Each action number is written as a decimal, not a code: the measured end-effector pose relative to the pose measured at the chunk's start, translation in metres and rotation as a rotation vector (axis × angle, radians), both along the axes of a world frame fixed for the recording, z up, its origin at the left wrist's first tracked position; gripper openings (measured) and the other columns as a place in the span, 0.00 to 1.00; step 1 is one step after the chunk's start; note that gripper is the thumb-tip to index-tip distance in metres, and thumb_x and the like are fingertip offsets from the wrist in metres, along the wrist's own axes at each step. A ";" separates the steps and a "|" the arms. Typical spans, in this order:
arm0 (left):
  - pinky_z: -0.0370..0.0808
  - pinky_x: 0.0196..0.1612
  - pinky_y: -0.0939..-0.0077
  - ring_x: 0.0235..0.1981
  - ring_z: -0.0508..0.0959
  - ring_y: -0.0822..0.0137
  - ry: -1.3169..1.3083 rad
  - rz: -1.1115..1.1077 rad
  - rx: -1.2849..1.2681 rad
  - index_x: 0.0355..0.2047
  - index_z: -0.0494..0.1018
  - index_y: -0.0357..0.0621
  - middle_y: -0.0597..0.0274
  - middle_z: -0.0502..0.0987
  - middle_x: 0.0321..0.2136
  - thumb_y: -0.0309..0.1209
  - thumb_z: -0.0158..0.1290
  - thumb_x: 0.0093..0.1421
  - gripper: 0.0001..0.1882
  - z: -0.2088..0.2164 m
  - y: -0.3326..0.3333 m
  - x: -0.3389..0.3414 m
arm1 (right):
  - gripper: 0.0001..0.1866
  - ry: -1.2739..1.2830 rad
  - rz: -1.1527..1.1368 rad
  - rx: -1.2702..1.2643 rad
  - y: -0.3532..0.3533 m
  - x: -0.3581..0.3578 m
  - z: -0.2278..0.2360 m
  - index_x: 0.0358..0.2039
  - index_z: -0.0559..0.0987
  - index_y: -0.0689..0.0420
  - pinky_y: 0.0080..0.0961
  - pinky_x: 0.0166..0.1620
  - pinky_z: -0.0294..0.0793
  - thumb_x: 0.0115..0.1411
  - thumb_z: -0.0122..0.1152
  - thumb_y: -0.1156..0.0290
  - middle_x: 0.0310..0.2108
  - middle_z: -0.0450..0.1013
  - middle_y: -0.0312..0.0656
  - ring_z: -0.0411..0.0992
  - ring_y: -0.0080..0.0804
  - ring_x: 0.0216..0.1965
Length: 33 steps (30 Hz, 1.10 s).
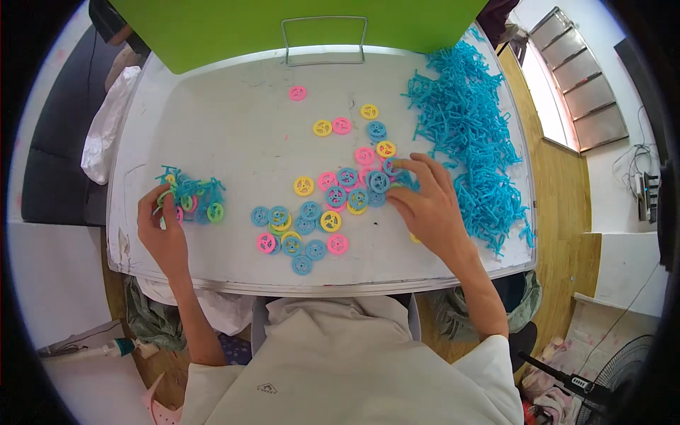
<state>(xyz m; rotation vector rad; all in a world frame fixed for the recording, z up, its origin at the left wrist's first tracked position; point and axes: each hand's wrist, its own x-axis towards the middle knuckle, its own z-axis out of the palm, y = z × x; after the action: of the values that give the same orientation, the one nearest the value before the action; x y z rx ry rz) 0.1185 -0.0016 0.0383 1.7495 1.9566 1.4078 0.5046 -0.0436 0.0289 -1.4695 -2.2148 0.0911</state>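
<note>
Loose small plastic wheels (312, 212) in blue, yellow and pink lie scattered over the middle of the white table (234, 134). My right hand (425, 202) rests at the right end of this scatter, fingers pinched on a blue piece (400, 173) beside the wheels. My left hand (161, 227) sits at the left, fingertips closed on a blue frame piece with a green wheel (165, 197). It touches a small pile of assembled blue frames with wheels (195, 198).
A big heap of blue plastic frame parts (471, 134) fills the table's right side. A green board (297, 25) with a wire handle (324, 39) stands at the far edge. A white bag (106, 127) hangs off the left edge.
</note>
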 end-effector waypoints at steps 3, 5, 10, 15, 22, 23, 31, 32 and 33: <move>0.73 0.38 0.79 0.37 0.75 0.72 0.007 0.019 0.070 0.40 0.76 0.40 0.62 0.77 0.38 0.24 0.51 0.62 0.07 -0.014 -0.001 -0.002 | 0.07 0.042 -0.086 0.081 0.003 0.001 -0.003 0.27 0.83 0.54 0.41 0.55 0.66 0.44 0.70 0.74 0.51 0.69 0.39 0.63 0.46 0.56; 0.73 0.37 0.79 0.37 0.75 0.72 0.084 0.036 0.151 0.40 0.76 0.40 0.63 0.76 0.39 0.25 0.51 0.62 0.07 -0.020 0.000 -0.003 | 0.07 0.141 -0.068 0.034 -0.004 0.002 0.000 0.28 0.83 0.54 0.40 0.55 0.67 0.45 0.70 0.74 0.51 0.69 0.39 0.63 0.47 0.57; 0.73 0.37 0.79 0.36 0.75 0.72 -0.019 0.057 0.152 0.41 0.75 0.39 0.63 0.76 0.39 0.25 0.51 0.62 0.08 -0.028 0.002 -0.001 | 0.07 0.104 0.041 -0.084 -0.013 0.004 -0.001 0.29 0.84 0.51 0.40 0.56 0.66 0.45 0.70 0.73 0.51 0.69 0.39 0.62 0.47 0.58; 0.73 0.38 0.79 0.36 0.75 0.72 -0.072 0.059 0.143 0.41 0.75 0.38 0.63 0.76 0.39 0.25 0.50 0.63 0.08 -0.028 0.003 -0.001 | 0.08 0.119 0.066 -0.095 -0.009 0.000 -0.005 0.30 0.84 0.49 0.40 0.57 0.66 0.45 0.70 0.71 0.52 0.68 0.38 0.60 0.47 0.59; 0.73 0.41 0.79 0.40 0.76 0.73 -0.061 0.072 0.119 0.44 0.75 0.37 0.61 0.78 0.41 0.28 0.50 0.65 0.10 -0.034 0.002 -0.005 | 0.07 0.023 0.165 -0.028 -0.007 0.005 -0.012 0.27 0.81 0.54 0.42 0.58 0.64 0.45 0.70 0.73 0.53 0.67 0.39 0.59 0.48 0.61; 0.73 0.41 0.80 0.40 0.76 0.73 -0.072 0.073 0.119 0.44 0.75 0.37 0.61 0.78 0.41 0.28 0.50 0.65 0.10 -0.034 0.002 -0.006 | 0.08 -0.007 0.171 -0.011 -0.008 0.006 -0.013 0.27 0.79 0.55 0.43 0.58 0.64 0.45 0.69 0.74 0.53 0.67 0.40 0.58 0.49 0.61; 0.72 0.39 0.78 0.39 0.76 0.70 -0.082 0.130 0.149 0.42 0.75 0.38 0.61 0.78 0.40 0.26 0.51 0.64 0.09 -0.034 0.001 -0.009 | 0.07 0.249 -0.190 -0.226 -0.134 0.069 0.031 0.27 0.79 0.58 0.45 0.57 0.63 0.46 0.68 0.78 0.50 0.69 0.46 0.62 0.52 0.58; 0.72 0.39 0.77 0.39 0.76 0.70 -0.087 0.140 0.125 0.42 0.75 0.38 0.61 0.78 0.40 0.26 0.51 0.63 0.09 -0.033 0.000 -0.009 | 0.08 0.303 -0.310 -0.210 -0.146 0.072 0.030 0.28 0.80 0.58 0.45 0.57 0.63 0.45 0.69 0.77 0.50 0.69 0.47 0.63 0.52 0.57; 0.72 0.39 0.77 0.39 0.76 0.70 -0.090 0.145 0.117 0.42 0.75 0.38 0.61 0.78 0.40 0.26 0.51 0.63 0.09 -0.033 0.000 -0.010 | 0.09 0.356 -0.429 -0.191 -0.153 0.075 0.030 0.28 0.80 0.57 0.45 0.57 0.63 0.44 0.70 0.77 0.49 0.69 0.47 0.64 0.51 0.56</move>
<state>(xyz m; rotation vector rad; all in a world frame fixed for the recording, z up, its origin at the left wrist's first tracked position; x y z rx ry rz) 0.1088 -0.0018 0.0057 1.5873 2.0267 1.6490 0.5794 -0.1965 0.0588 -1.8366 -1.6116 0.3967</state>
